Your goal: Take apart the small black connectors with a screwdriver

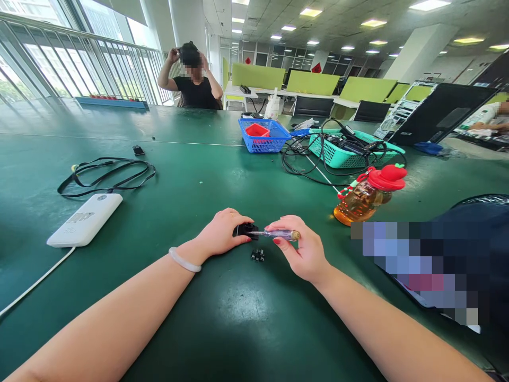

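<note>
My left hand (223, 231) is closed around a small black block-like part (247, 230), pinned between thumb and fingers on the green table. In my right hand (302, 246) lies a screwdriver (283, 234) with a clear purplish handle. Thumb and fingertips grip that handle, and its shaft points left, with the tip at the black part. Whether the tip sits in a screw is too small to tell. Just below the tip, a few small black pieces with metal bits (257, 255) lie together on the table.
A white power bank (85, 220) with a cable and a coiled black strap (103, 178) lie left. Behind are a blue basket (262, 143), a teal basket (342, 156) of cables and a red-capped bottle (358, 204). Across the table sits a person (194, 87).
</note>
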Action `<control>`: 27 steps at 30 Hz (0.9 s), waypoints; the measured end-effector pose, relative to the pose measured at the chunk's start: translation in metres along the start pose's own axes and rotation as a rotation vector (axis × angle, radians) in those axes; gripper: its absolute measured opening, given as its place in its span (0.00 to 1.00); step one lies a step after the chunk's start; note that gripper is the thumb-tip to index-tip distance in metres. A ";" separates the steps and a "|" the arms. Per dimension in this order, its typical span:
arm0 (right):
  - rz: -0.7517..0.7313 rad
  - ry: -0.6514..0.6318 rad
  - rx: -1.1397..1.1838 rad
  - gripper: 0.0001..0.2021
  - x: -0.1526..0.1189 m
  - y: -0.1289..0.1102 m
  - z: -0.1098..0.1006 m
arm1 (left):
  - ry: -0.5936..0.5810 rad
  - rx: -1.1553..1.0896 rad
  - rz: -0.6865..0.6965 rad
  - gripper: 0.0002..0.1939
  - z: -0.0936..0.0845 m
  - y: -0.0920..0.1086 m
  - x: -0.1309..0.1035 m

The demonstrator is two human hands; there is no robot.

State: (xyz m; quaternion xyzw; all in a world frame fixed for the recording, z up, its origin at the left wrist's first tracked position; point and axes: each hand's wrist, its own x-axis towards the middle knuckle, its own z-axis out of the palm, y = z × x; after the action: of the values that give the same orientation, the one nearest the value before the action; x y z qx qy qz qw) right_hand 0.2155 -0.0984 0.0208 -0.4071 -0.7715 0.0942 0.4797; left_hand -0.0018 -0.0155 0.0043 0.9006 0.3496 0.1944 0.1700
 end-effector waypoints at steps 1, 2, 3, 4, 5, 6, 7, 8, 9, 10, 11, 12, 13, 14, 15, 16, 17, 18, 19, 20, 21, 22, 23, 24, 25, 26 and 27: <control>0.009 0.016 0.003 0.07 0.000 0.000 0.000 | 0.000 0.001 -0.001 0.20 0.000 0.000 0.000; 0.020 0.024 0.002 0.07 0.000 0.001 0.000 | -0.001 0.002 -0.003 0.20 0.001 0.000 0.000; 0.032 0.024 -0.004 0.07 0.000 0.002 0.000 | -0.001 0.004 -0.005 0.20 0.001 -0.001 0.000; 0.041 0.011 -0.010 0.07 0.001 0.003 0.001 | -0.001 0.004 -0.006 0.20 0.001 -0.001 0.000; 0.048 -0.013 -0.018 0.07 0.001 0.004 0.002 | -0.001 0.005 -0.006 0.20 0.001 -0.001 0.000; 0.056 -0.043 -0.026 0.07 0.002 0.005 0.003 | -0.001 0.006 -0.006 0.20 0.002 -0.001 0.000; 0.065 -0.074 -0.034 0.07 0.002 0.006 0.004 | 0.001 0.007 -0.008 0.20 0.002 -0.001 0.000; 0.076 -0.103 -0.041 0.07 0.003 0.007 0.004 | 0.002 0.009 -0.011 0.20 0.002 -0.001 0.000; 0.087 -0.127 -0.046 0.08 0.003 0.008 0.005 | 0.002 0.010 -0.017 0.20 0.002 -0.002 0.000; 0.099 -0.143 -0.050 0.08 0.003 0.008 0.005 | 0.001 0.010 -0.024 0.20 0.002 -0.002 0.000; 0.108 -0.153 -0.050 0.08 0.003 0.009 0.005 | -0.002 0.010 -0.032 0.21 0.002 -0.002 0.000; 0.116 -0.158 -0.048 0.08 0.004 0.009 0.005 | -0.006 0.009 -0.039 0.21 0.002 -0.002 0.000; 0.124 -0.161 -0.045 0.08 0.004 0.009 0.005 | -0.011 0.007 -0.043 0.21 0.002 -0.003 0.000; 0.132 -0.163 -0.039 0.08 0.004 0.009 0.005 | -0.014 0.003 -0.045 0.22 0.002 -0.003 0.000; 0.141 -0.164 -0.034 0.08 0.004 0.010 0.005 | -0.014 -0.003 -0.042 0.22 0.002 -0.003 0.000; 0.148 -0.164 -0.029 0.09 0.004 0.010 0.004 | -0.010 -0.010 -0.037 0.22 0.001 -0.004 0.000; 0.153 -0.162 -0.025 0.09 0.004 0.011 0.004 | -0.003 -0.020 -0.032 0.22 0.001 -0.004 0.000; 0.150 -0.159 -0.021 0.09 0.004 0.011 0.004 | 0.009 -0.030 -0.028 0.22 0.000 -0.005 0.000; 0.140 -0.155 -0.014 0.09 0.004 0.011 0.004 | 0.024 -0.039 -0.027 0.23 0.000 -0.005 0.000; 0.124 -0.145 -0.007 0.09 0.004 0.011 0.004 | 0.040 -0.046 -0.030 0.23 -0.001 -0.004 0.000; 0.107 -0.129 0.002 0.09 0.003 0.010 0.003 | 0.058 -0.051 -0.033 0.23 -0.002 -0.004 0.001; 0.095 -0.103 0.017 0.09 0.003 0.009 0.002 | 0.078 -0.055 -0.037 0.22 -0.003 -0.004 0.001; 0.088 -0.061 0.042 0.09 0.002 0.008 0.001 | 0.100 -0.058 -0.039 0.21 -0.004 -0.003 0.001; 0.089 -0.007 0.078 0.08 0.002 0.007 0.001 | 0.126 -0.061 -0.041 0.20 -0.004 -0.002 0.001; 0.091 0.059 0.126 0.08 0.001 0.006 0.000 | 0.153 -0.065 -0.045 0.20 -0.004 -0.002 0.001; 0.090 0.131 0.179 0.08 0.001 0.005 -0.001 | 0.179 -0.067 -0.055 0.19 -0.004 -0.002 0.001; 0.089 0.201 0.234 0.08 0.001 0.005 -0.001 | 0.201 -0.065 -0.074 0.19 -0.004 -0.002 0.001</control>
State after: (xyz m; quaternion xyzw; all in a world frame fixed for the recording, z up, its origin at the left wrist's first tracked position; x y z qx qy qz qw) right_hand 0.2193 -0.0947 0.0191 -0.3897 -0.6846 0.1632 0.5939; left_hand -0.0042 -0.0125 0.0069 0.8570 0.3915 0.2886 0.1703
